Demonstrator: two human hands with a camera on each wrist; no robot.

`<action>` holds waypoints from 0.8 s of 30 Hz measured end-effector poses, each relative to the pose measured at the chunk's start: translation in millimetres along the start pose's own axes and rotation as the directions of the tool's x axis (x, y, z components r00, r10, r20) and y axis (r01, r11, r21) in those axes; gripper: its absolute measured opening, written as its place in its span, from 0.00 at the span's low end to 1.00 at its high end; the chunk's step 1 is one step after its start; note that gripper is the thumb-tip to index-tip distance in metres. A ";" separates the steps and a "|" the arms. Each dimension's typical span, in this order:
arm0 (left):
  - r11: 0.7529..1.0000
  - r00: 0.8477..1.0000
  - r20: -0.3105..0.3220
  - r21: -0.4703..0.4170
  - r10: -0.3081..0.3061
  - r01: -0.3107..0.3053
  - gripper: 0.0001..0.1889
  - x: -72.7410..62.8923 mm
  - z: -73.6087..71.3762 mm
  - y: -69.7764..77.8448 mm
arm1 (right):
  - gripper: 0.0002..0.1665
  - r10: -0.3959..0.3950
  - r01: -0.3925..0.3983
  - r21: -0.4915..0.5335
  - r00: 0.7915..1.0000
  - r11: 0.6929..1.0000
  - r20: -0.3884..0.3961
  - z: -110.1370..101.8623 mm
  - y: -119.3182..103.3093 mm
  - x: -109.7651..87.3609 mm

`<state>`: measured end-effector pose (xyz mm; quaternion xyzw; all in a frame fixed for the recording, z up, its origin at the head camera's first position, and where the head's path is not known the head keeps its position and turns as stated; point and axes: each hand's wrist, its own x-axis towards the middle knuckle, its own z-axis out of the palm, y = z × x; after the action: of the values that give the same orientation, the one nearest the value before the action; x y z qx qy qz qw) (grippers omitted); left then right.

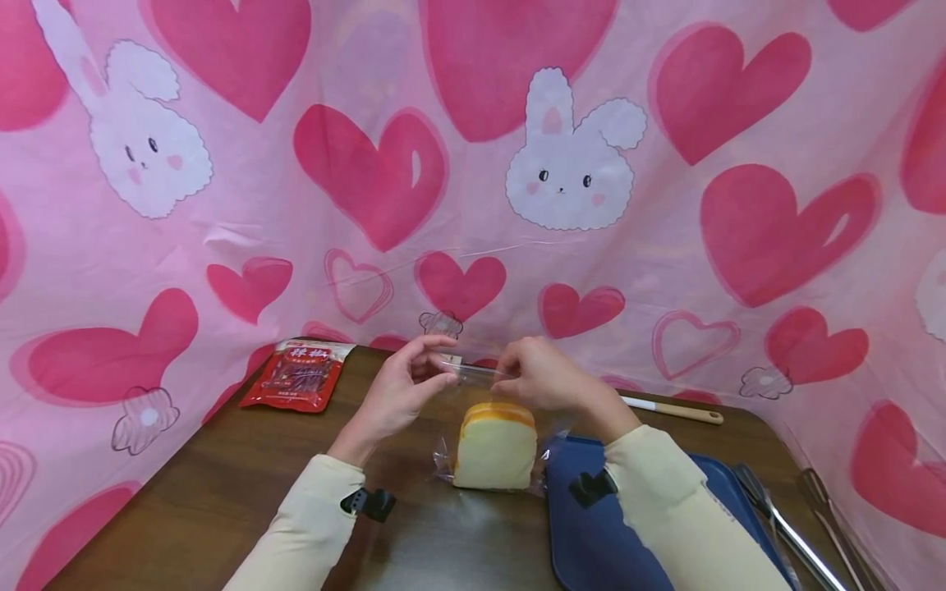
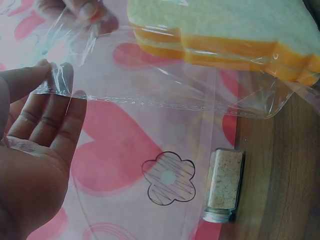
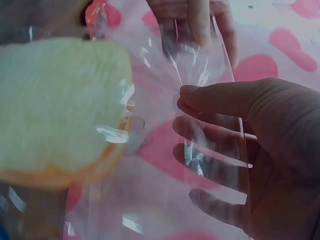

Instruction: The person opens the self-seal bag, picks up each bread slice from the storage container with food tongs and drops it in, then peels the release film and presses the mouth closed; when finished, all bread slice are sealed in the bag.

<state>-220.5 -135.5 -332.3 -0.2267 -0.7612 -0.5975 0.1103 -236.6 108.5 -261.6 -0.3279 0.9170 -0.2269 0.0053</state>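
Slices of bread point(image 1: 495, 450) with an orange crust stand on the table inside a clear plastic bag point(image 1: 442, 461). Above the bread, the bag's top edge is stretched between both hands. My left hand point(image 1: 395, 390) pinches one side of that edge between thumb and fingers, as the left wrist view also shows. On the other side, my right hand point(image 1: 547, 379) pinches the film. In the right wrist view, its thumb and forefinger point(image 3: 220, 100) gather the film into creases, while the remaining fingers spread behind it.
A red food packet point(image 1: 299, 377) lies at the back left. A small glass jar of pale grains point(image 2: 226, 181) stands behind the bread. On the right are a blue tray point(image 1: 591, 533), metal tongs point(image 1: 794, 533), another metal utensil point(image 1: 828, 509) and a wooden handle point(image 1: 683, 410).
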 end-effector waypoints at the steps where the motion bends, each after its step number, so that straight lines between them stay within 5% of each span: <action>1: 1.000 1.000 -0.003 0.006 0.006 -0.006 0.24 -0.2 -0.1 0.1 | 0.03 0.011 -0.011 0.011 1.000 1.000 -0.001 -1.7 3.7 -4.3; 13: 0.999 1.000 -0.012 0.047 0.014 -0.014 0.25 0.0 -6.5 -1.4 | 0.04 0.115 -0.108 0.087 0.991 0.990 -0.071 -18.2 58.9 -53.4; 24: 1.000 1.000 0.013 0.021 -0.009 0.009 0.24 2.6 -7.9 0.7 | 0.05 0.151 -0.127 0.195 0.982 0.973 -0.115 -18.9 76.9 -69.4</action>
<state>-223.2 -142.4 -328.5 -0.2259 -0.7693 -0.5884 0.1049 -231.2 210.6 -286.6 -0.2453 0.9109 -0.3317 -0.0074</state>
